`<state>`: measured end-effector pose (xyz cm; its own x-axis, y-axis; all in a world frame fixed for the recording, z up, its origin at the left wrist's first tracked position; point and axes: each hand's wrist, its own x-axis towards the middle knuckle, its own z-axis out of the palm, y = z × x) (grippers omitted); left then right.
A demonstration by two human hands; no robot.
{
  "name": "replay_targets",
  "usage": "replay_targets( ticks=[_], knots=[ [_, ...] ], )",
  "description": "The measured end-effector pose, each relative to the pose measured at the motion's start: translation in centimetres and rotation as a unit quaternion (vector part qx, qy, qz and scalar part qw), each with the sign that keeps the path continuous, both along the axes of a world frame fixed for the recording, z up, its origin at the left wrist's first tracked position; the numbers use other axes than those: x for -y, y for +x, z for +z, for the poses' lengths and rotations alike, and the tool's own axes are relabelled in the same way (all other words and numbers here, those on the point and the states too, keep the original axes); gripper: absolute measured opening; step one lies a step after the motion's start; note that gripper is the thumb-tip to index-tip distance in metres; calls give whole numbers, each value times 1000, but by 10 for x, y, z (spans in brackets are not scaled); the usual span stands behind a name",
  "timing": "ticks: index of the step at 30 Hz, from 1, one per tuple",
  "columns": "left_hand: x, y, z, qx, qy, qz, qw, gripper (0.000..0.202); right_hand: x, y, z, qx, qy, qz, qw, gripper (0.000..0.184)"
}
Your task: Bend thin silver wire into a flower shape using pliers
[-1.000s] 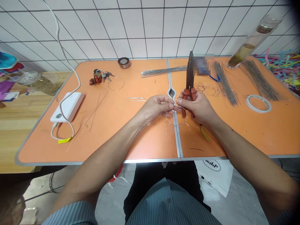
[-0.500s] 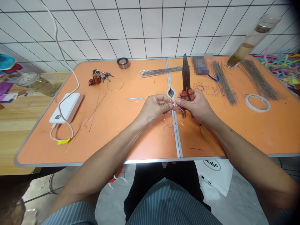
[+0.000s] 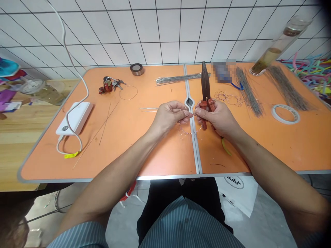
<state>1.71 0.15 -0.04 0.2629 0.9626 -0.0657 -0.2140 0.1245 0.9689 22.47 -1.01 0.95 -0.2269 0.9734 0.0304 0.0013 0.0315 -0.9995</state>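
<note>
My left hand point(image 3: 169, 117) pinched the looped wire point(image 3: 190, 132); my right hand point(image 3: 219, 117) pinched it too, clasping pliers point(image 3: 205, 82). Several loops looked bent; straight wires point(image 3: 178, 79) lay unused.

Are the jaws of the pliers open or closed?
Closed: the pliers, held in the right hand, show one dark tapered tip, no gap.

Two hands in play: left hand point(image 3: 169, 116), right hand point(image 3: 221, 117). One pliers point(image 3: 205, 81). Two looped pieces: held wirework point(image 3: 184, 132), lying wirework point(image 3: 229, 98). Three straight-wire lots: centre bundle point(image 3: 178, 78), right bundle point(image 3: 248, 91), far-right bundle point(image 3: 287, 88). Two tapes: dark tape roll point(image 3: 136, 69), white tape roll point(image 3: 285, 113). One power bank point(image 3: 74, 117), one bunch of keys point(image 3: 108, 85).
</note>
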Motion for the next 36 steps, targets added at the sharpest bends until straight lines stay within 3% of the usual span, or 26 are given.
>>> replay_targets(
  ticks=[10,21,28,36],
  knots=[
    [3,2,4,-7,8,25,1000,20,1,2,-4,22,-18,-8,1000,43],
    [-3,-8,2,-1,-28,-77,997,40,3,0,-1,26,-17,-18,999,45],
    [-6,-7,-7,8,-33,-79,996,36,-1,2,-7,24,-21,-8,999,51],
    [-7,-7,-9,20,-45,-68,996,34,1,0,-3,26,-40,-13,999,57]
  ],
)
